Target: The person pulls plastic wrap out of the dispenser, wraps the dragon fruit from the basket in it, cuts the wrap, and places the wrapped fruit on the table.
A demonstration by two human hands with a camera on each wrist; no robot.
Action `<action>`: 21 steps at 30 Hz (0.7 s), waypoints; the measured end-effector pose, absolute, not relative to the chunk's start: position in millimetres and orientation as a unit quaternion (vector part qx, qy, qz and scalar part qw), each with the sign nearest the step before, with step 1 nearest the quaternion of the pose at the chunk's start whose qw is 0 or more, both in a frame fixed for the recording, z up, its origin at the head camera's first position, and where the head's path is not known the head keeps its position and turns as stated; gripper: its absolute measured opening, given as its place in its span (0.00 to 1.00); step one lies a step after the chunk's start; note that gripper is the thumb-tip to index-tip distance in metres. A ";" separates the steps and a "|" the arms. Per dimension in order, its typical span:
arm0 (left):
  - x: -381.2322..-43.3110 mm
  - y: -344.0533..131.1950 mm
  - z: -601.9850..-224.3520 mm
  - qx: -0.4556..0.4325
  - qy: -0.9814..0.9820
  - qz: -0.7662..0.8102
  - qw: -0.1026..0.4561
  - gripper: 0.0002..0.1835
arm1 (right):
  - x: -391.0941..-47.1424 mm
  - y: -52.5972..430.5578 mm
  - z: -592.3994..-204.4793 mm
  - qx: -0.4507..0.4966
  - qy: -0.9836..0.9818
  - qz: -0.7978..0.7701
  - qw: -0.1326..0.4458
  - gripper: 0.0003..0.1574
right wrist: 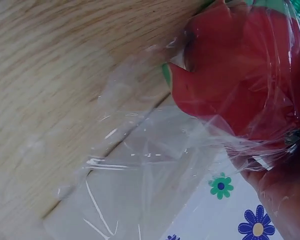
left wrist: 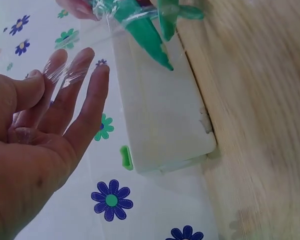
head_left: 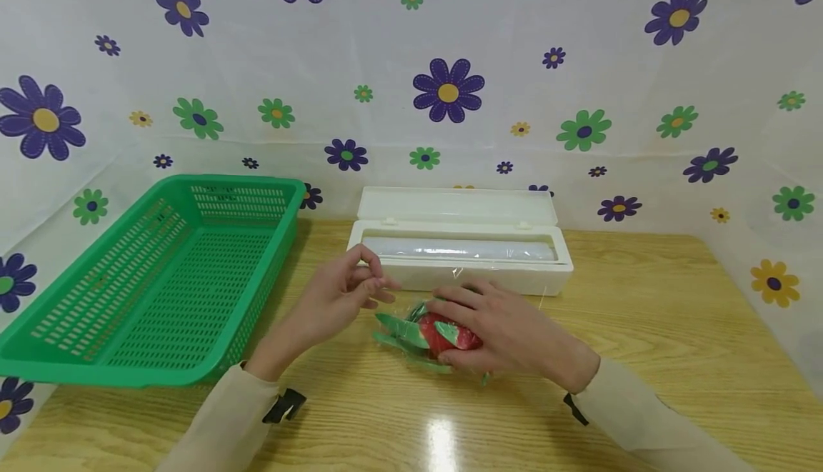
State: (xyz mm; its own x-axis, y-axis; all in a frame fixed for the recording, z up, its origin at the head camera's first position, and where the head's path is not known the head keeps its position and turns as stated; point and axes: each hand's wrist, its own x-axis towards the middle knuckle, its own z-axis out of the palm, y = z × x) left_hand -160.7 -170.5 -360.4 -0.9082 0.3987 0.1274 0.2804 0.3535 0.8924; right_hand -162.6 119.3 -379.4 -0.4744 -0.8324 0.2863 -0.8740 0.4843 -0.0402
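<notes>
A red dragon fruit (head_left: 436,335) with green scales lies on the wooden table, partly covered in clear cling film (right wrist: 140,155). My right hand (head_left: 495,325) curls over the fruit from the right and grips it. To the left of the fruit, my left hand (head_left: 341,290) pinches an edge of the film between thumb and index finger, its other fingers spread. In the left wrist view the film (left wrist: 70,75) stretches from those fingers toward the fruit's green tips (left wrist: 145,37). Loose film trails off the fruit in the right wrist view.
Behind the hands stands a white cling film box (head_left: 463,277), lid up, with a film roll (head_left: 450,248) inside. A green plastic basket (head_left: 257,300) occupies the left side. Flower-patterned cloth (head_left: 386,43) hangs behind the wooden table (head_left: 643,329).
</notes>
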 end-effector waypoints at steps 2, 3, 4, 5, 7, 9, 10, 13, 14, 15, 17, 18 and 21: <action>-155.2 -169.2 -360.5 0.213 0.825 0.522 0.040 0.03 | -163.2 119.8 -380.2 0.500 -0.852 0.091 0.127 0.39; -152.9 -169.1 -361.0 0.216 0.825 0.521 0.033 0.02 | -163.4 120.0 -380.4 0.500 -0.851 0.090 0.132 0.39; -150.6 -169.1 -361.9 0.220 0.826 0.519 0.024 0.02 | -163.6 120.0 -380.7 0.500 -0.851 0.089 0.136 0.39; -148.2 -169.2 -362.5 0.227 0.826 0.516 0.015 0.02 | -163.7 119.9 -380.8 0.500 -0.850 0.087 0.139 0.39; -144.0 -169.2 -363.8 0.250 0.827 0.503 -0.011 0.01 | -164.4 119.2 -381.1 0.501 -0.850 0.082 0.144 0.39; -139.9 -168.8 -364.6 0.279 0.831 0.481 -0.037 0.03 | -165.5 117.8 -381.1 0.501 -0.849 0.077 0.147 0.40; -137.7 -168.4 -365.0 0.292 0.832 0.468 -0.048 0.04 | -165.9 117.2 -381.3 0.501 -0.849 0.076 0.148 0.40; -129.3 -167.7 -365.3 0.316 0.840 0.437 -0.056 0.10 | -166.4 115.5 -382.5 0.499 -0.850 0.075 0.154 0.40; -126.1 -167.4 -365.6 0.320 0.843 0.431 -0.048 0.12 | -166.2 115.1 -382.7 0.499 -0.849 0.073 0.156 0.40; -122.8 -167.2 -366.0 0.322 0.845 0.425 -0.036 0.15 | -166.0 114.8 -383.3 0.498 -0.850 0.071 0.158 0.40; -116.2 -166.5 -367.5 0.320 0.853 0.413 -0.007 0.18 | -165.5 114.3 -383.9 0.497 -0.850 0.065 0.162 0.40; -113.1 -165.9 -368.8 0.319 0.855 0.409 0.006 0.19 | -165.3 114.1 -383.9 0.496 -0.850 0.062 0.164 0.40; -105.8 -163.2 -374.1 0.315 0.857 0.407 0.036 0.19 | -165.3 114.3 -383.6 0.494 -0.851 0.057 0.168 0.40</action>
State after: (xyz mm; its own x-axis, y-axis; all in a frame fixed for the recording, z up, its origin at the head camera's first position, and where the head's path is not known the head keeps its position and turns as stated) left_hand -105.8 -163.2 -374.1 -0.7996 0.5682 0.1944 0.5099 0.4712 0.7197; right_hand -165.3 114.3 -383.6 -0.4550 -0.8220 0.3424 -0.8602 0.5052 0.0696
